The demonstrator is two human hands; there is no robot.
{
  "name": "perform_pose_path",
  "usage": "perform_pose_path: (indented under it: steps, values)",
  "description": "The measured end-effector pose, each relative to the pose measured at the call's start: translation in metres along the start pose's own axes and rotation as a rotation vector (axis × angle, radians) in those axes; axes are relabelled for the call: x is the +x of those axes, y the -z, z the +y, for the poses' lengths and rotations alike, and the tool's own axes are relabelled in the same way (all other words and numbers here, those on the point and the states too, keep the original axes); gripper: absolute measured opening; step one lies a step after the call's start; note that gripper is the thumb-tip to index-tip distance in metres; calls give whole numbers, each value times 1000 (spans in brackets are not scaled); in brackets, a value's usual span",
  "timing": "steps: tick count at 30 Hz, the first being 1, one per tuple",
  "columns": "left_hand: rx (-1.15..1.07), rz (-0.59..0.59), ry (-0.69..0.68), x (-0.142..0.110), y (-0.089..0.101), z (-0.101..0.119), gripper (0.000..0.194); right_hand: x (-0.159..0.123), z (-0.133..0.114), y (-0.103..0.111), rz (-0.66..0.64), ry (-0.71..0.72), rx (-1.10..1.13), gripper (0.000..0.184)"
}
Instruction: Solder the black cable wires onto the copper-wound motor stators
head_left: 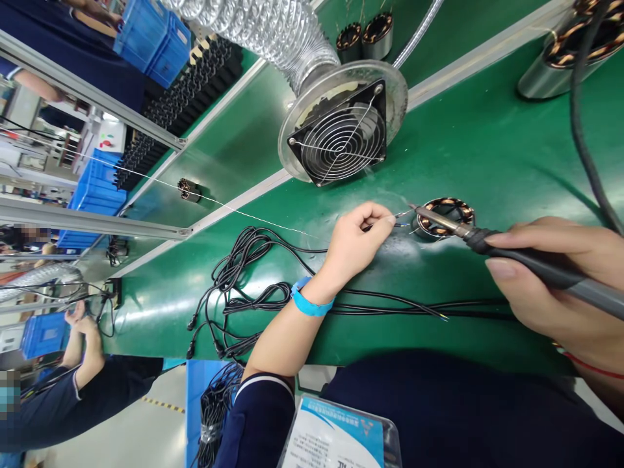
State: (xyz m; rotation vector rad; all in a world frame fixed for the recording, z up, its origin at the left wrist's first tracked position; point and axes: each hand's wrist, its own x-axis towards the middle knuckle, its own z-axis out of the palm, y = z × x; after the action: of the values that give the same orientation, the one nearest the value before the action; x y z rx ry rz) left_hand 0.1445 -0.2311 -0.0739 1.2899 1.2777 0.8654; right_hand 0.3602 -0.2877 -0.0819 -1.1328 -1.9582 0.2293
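Both grips closed: my right hand around a soldering iron, left hand pinching wires; beyond them, green bench spreads to a rail.

Pretty bright shot we've got here, and the light looks like it's coming from overhead. We get white glare on the green bench, strong around the coiled cables, plus a paler patch by the left hand. The foil duct is full of little glints. The thick cord throws a soft dark shadow. The fan guard looks crisp to us, but the badge print is mushy, the far-left background's softer, things stretch toward the edges, and we've got pixelated blocks at left.
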Motion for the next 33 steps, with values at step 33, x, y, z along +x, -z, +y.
perform_pose_path:
  steps: [33]
  values:
    - [43, 31, -81, -8, 3, -3, 7, 26, 8, -48, 32, 37, 22, 41]
